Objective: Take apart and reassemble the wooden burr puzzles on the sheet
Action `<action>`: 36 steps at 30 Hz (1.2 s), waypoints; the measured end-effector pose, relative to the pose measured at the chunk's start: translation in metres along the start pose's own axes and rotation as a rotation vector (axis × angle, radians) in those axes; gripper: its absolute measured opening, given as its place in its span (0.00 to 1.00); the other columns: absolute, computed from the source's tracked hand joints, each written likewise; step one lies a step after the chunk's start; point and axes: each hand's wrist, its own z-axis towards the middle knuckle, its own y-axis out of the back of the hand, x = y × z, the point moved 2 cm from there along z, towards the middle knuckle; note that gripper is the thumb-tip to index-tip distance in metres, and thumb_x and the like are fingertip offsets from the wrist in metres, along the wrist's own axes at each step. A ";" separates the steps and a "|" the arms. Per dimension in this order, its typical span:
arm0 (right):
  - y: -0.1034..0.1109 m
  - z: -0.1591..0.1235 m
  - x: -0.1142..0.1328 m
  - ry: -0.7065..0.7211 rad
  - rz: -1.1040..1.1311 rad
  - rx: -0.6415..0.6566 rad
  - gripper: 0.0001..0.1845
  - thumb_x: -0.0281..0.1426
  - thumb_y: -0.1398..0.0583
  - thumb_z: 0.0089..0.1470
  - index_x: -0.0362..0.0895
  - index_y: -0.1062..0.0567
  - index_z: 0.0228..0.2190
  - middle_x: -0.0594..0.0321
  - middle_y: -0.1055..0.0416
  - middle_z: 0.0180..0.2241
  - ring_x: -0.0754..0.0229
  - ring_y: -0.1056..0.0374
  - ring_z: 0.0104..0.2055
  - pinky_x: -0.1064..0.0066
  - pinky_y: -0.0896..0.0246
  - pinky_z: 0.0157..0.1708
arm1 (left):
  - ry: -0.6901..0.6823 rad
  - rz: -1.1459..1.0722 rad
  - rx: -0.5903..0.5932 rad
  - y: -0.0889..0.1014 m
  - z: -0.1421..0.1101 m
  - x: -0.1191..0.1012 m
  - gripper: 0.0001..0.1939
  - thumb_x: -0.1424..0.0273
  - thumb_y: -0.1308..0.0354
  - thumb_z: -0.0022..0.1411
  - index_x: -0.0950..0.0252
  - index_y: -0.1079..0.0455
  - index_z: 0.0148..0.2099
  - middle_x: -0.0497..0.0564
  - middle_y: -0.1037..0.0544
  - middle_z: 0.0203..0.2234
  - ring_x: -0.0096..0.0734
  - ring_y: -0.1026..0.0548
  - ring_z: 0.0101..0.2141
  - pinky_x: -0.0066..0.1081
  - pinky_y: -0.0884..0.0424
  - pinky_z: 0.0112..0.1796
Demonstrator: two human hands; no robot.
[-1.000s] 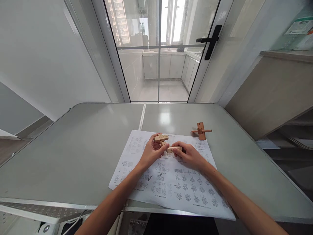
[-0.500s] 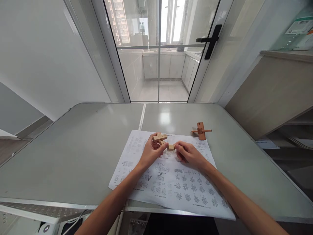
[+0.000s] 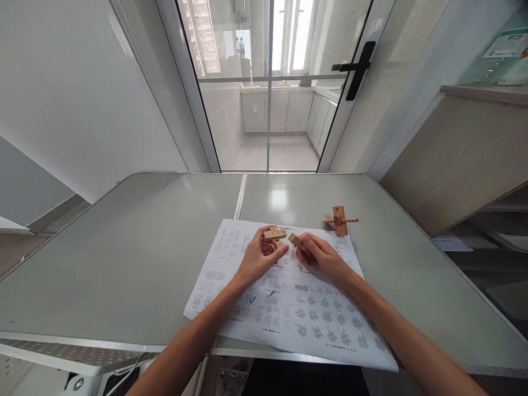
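Observation:
My left hand (image 3: 259,257) is closed on a partly joined wooden puzzle (image 3: 274,235) of pale interlocked bars, held just above the printed instruction sheet (image 3: 289,308). My right hand (image 3: 322,255) grips a single loose wooden bar (image 3: 296,240), tilted with its free end pointing up-left. A small gap separates that bar from the puzzle. Both hands hover over the far middle of the sheet.
A darker wooden cross-shaped piece marked with a number (image 3: 340,220) stands on the grey table (image 3: 124,247) beyond the sheet's far right corner. A glass door with a black handle (image 3: 353,65) lies behind the table. A wooden shelf unit (image 3: 466,154) is on the right.
My right hand has pulled the loose bar out of the puzzle, lifted it and tilted it. My left hand kept the puzzle in about the same spot.

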 end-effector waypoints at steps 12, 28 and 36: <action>0.000 -0.002 0.005 -0.053 0.085 -0.003 0.24 0.55 0.41 0.66 0.46 0.26 0.42 0.67 0.34 0.27 0.63 0.41 0.28 0.69 0.45 0.29 | -0.018 0.042 0.032 -0.001 -0.001 0.000 0.32 0.56 0.30 0.62 0.59 0.36 0.62 0.49 0.21 0.37 0.25 0.27 0.28 0.27 0.28 0.31; 0.000 -0.002 0.004 -0.092 0.180 -0.036 0.26 0.56 0.43 0.67 0.46 0.26 0.47 0.68 0.32 0.24 0.65 0.40 0.22 0.71 0.43 0.26 | -0.020 0.027 0.028 -0.001 -0.001 0.001 0.32 0.56 0.30 0.62 0.60 0.36 0.62 0.51 0.21 0.41 0.24 0.27 0.29 0.25 0.28 0.31; 0.002 0.001 0.000 -0.083 0.218 -0.030 0.23 0.52 0.41 0.68 0.48 0.26 0.51 0.68 0.32 0.28 0.66 0.40 0.23 0.71 0.43 0.26 | -0.036 0.015 0.032 -0.001 0.000 0.004 0.31 0.57 0.30 0.62 0.60 0.36 0.62 0.48 0.22 0.36 0.23 0.29 0.27 0.25 0.29 0.30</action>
